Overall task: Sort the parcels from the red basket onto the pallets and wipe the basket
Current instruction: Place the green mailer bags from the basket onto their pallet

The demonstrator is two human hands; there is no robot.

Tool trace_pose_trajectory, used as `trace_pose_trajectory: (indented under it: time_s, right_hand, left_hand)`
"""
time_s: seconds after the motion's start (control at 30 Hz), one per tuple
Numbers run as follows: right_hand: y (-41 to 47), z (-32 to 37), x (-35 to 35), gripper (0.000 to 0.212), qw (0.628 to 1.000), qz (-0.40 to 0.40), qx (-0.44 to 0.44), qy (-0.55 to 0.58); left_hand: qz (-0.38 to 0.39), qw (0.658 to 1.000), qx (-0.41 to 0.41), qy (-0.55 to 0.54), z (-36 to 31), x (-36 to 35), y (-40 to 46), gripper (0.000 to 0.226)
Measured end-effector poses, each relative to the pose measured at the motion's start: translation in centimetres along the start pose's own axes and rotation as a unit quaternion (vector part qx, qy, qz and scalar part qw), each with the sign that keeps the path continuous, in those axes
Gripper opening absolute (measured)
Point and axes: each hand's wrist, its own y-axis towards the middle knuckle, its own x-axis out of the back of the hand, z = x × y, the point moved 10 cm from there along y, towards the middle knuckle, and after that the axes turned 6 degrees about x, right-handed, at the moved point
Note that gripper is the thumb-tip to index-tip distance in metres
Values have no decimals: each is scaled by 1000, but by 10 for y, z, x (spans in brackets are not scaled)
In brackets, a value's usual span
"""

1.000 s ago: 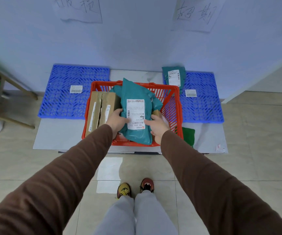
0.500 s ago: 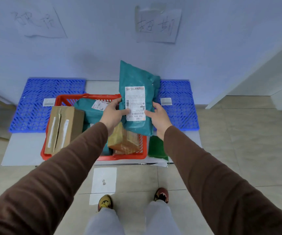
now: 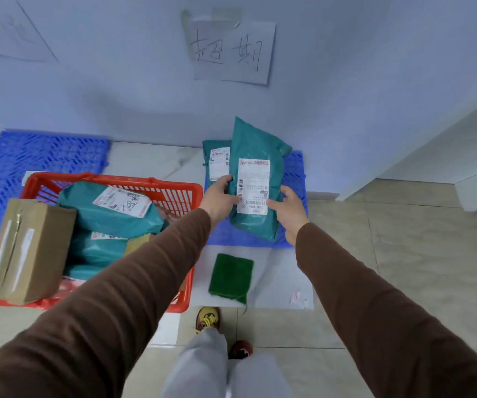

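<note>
Both hands hold a teal mailer parcel [image 3: 257,156] with a white label over the right blue pallet [image 3: 294,170]. My left hand [image 3: 218,195] grips its left edge and my right hand [image 3: 287,209] its right edge. Behind it another teal parcel [image 3: 213,150] lies on that pallet. The red basket [image 3: 157,183] sits to the left and holds a cardboard box [image 3: 27,248] and several teal parcels [image 3: 108,214]. A second blue pallet [image 3: 39,156] lies at the far left.
A green cloth [image 3: 231,278] lies on the white board in front of the right pallet. A handwritten paper sign [image 3: 228,50] is taped to the wall above. My shoes [image 3: 208,318] stand on the tiled floor. A white wall corner juts out at right.
I lifted the teal parcel out of the red basket and carried it right, over the right pallet. The view swung right with it.
</note>
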Motion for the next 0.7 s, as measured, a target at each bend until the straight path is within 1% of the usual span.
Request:
trace_pose_trajectory:
  time_s: [0.07,0.13,0.23,0.37,0.5,0.57,0.7]
  right_hand:
    - [23,-9,8,39,1000,-9,-10,-5]
    - [46,-20,17,39,1000,-17,-21,-12]
    - [83,-39,27,42,999,-13,-37,-25]
    - [141,-56,34,46,998,13,-39,-45]
    - [192,-73,33,50,996,33,-31,-73]
    - [215,-80,32,50,996,35,-32,-81]
    - [247,-90,29,51,996,33,-29,-79]
  left_hand:
    - [-12,1000,12,12,6,-10,25,68]
    - [-21,999,26,19,11,-21,47,64]
    - [-18,998,47,23,22,-38,84,66]
    - [-28,998,53,29,39,-51,141,68]
    - [-50,996,53,45,43,-58,176,70]
    - [-67,994,51,74,42,-60,192,72]
    - [-101,980,32,168,36,-61,213,74]
